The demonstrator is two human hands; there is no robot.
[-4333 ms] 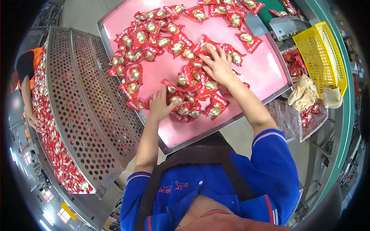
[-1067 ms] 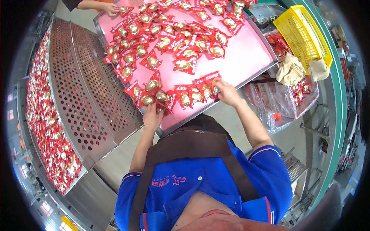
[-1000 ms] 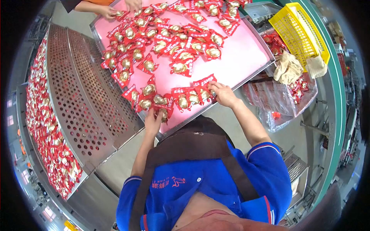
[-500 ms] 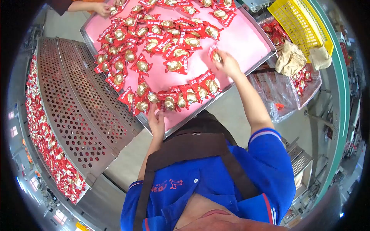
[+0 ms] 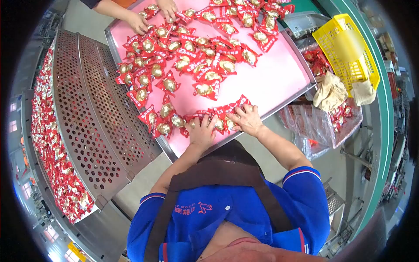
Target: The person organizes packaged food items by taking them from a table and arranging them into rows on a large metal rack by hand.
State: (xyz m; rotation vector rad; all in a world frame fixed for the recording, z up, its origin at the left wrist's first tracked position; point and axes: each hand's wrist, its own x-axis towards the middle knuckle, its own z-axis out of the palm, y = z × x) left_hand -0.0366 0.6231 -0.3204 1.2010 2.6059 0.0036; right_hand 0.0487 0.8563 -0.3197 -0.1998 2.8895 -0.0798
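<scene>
On the pink surface of a metal-rimmed tray [image 5: 279,74] lie many red egg packets [image 5: 204,89], each with a gold egg-shaped middle. A row of the packets [image 5: 218,124] runs along the near edge. My left hand [image 5: 202,132] presses over the row's middle, fingers curled onto the packets. At the row's right end, my right hand [image 5: 247,119] has its fingers bent around the packets there. The two hands are a short way apart, and parts of the packets are hidden beneath the fingers.
At the far left of the tray, another person's hands [image 5: 139,22] touch packets. A perforated metal guard [image 5: 87,113] and a mass of packets [image 5: 56,166] are on the left. On the right are a yellow basket [image 5: 325,37], gloves [image 5: 329,91] and a plastic-lined box [image 5: 305,124].
My right hand has moved down and left to the near row; the packet it held is no longer distinguishable. My left hand has shifted right onto the row. More packets show at the far right.
</scene>
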